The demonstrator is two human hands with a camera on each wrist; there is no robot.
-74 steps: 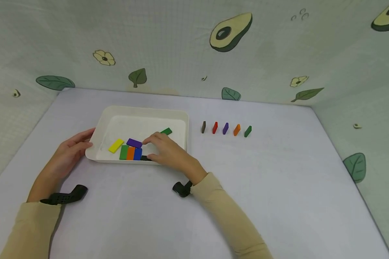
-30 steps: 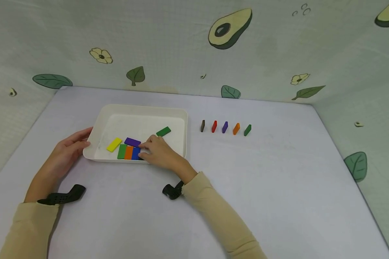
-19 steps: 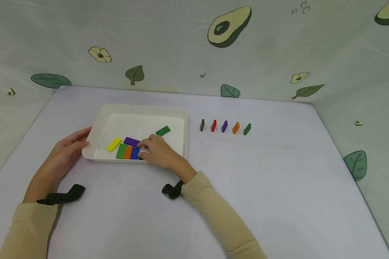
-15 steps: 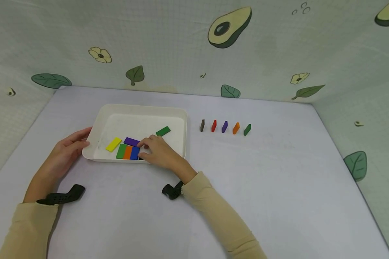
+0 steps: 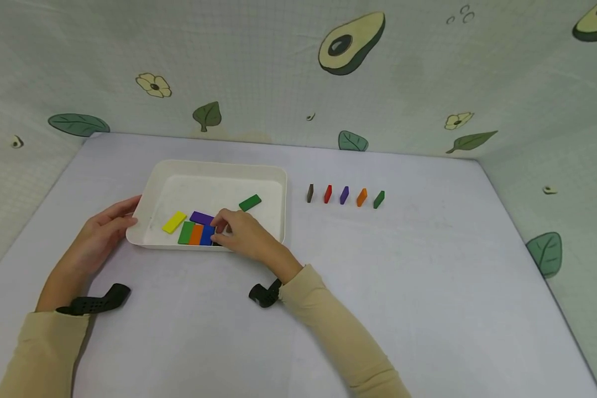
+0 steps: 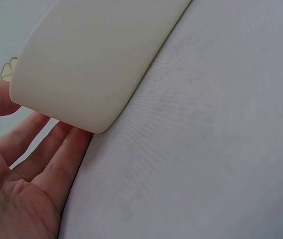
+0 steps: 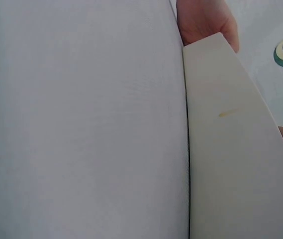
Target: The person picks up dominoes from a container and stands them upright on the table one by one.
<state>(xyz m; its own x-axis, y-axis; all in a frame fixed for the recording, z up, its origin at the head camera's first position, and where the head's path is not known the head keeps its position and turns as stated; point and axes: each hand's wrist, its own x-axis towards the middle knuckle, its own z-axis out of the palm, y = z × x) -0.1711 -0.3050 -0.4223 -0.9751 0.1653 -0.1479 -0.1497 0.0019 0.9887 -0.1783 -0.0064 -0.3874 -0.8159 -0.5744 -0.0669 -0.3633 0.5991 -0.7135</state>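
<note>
A white tray holds flat coloured dominoes. Green, orange and blue ones lie side by side along its near wall. My right hand reaches over that wall, thumb and index finger at a black domino beside the blue one; most of it is hidden. A purple domino touches the row from behind, and a yellow domino lies left. My left hand holds the tray's left end, thumb at the rim and fingers along the outer wall, as the left wrist view shows.
Right of the tray, several dominoes stand on edge in a spaced row, from a dark brown domino to a green domino. Another green domino lies in the tray behind my right hand. A patterned cloth hangs behind the white table.
My right hand has shifted left toward the blue domino. The black domino, earlier showing right of the blue one, is now mostly covered by the hand. The left hand keeps its hold.
</note>
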